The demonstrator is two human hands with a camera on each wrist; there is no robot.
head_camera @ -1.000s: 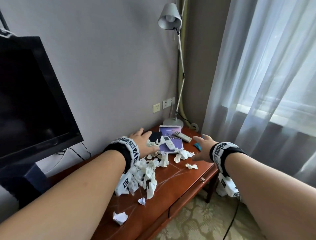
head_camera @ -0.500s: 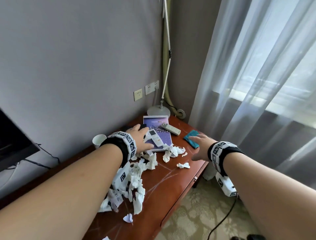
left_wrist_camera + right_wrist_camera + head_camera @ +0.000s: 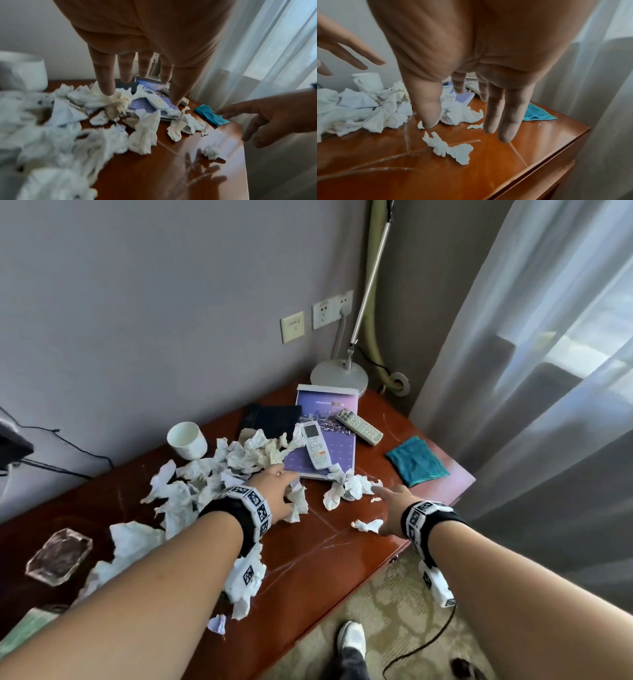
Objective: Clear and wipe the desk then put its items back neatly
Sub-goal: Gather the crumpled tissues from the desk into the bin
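Hands spread and holding nothing, left hand and right hand, we are starting clearing: crumpled tissues are littering the desk centre toward its right edge, next needing gathering.

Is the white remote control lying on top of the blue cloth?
No, the white remote control lies on the purple booklet, while the blue cloth lies apart on the desk.
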